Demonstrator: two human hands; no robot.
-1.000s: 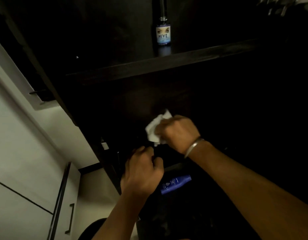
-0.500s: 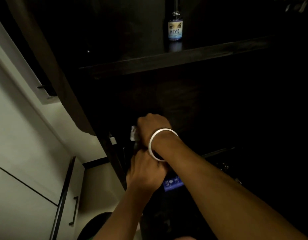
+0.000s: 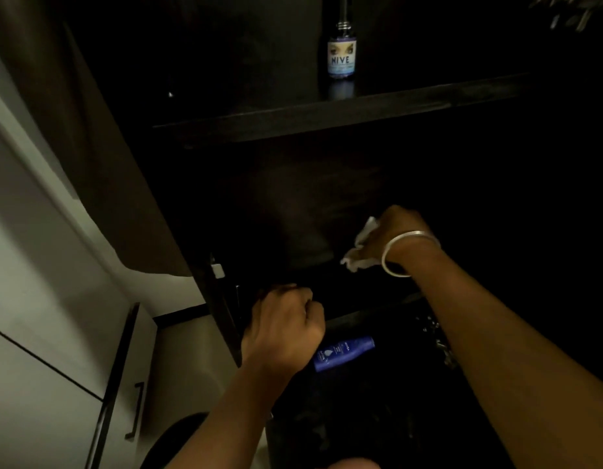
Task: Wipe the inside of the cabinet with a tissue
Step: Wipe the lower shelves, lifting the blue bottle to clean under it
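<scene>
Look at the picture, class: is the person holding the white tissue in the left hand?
No: the right hand, the one with the bangle, grips the tissue; the left hand is tissue-free.

The right hand [image 3: 396, 236] reaches forward on a stretched arm, a silver bangle [image 3: 406, 253] round its wrist, its fingers curled round a crumpled white tissue [image 3: 359, 252]. The left hand [image 3: 286, 328] sits lower and nearer, fingers curled into a fist, the forearm rising from below.

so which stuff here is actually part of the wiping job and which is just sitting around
In the job:
- tissue, held in the right hand
- dark cabinet
- left hand, gripping the lower edge

Lying about:
- small bottle on the upper shelf
- blue bottle lying below
</scene>
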